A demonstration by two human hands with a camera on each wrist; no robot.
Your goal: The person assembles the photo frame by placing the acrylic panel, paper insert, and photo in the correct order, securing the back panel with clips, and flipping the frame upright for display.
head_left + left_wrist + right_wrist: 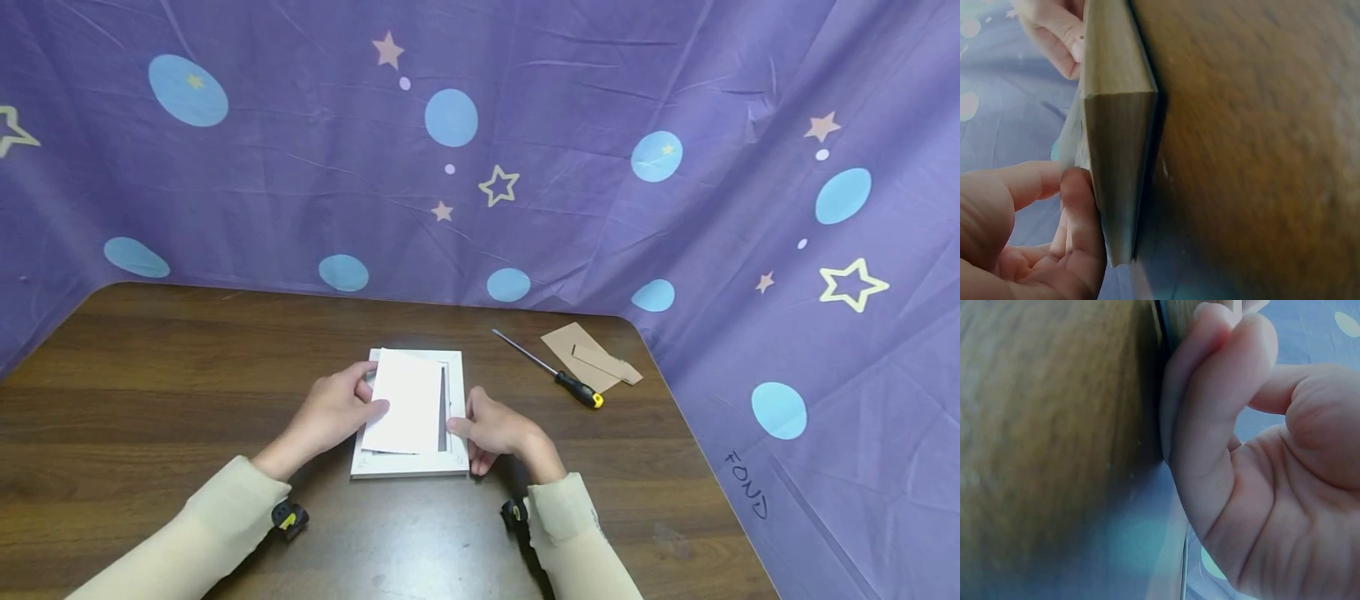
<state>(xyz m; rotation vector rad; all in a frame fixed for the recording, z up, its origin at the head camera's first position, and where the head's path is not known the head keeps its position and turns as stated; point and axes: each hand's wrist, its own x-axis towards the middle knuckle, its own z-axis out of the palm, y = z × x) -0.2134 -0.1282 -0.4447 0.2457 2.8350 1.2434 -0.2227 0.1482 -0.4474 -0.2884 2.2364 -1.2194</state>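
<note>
A white picture frame lies flat on the wooden table, a dark strip of its opening showing on the right. Over that opening rests a blank white sheet, slightly askew. My left hand pinches the sheet's left edge between thumb and fingers; in the left wrist view the left hand has the thin sheet between its fingertips beside the frame's thick side. At the right side of the frame, my right hand grips the border, thumb on top and fingers along the outer edge.
To the right on the table lies a screwdriver with a black and yellow handle. Behind it is a brown cardboard piece with a narrower strip on it. A purple patterned cloth hangs behind and at the right.
</note>
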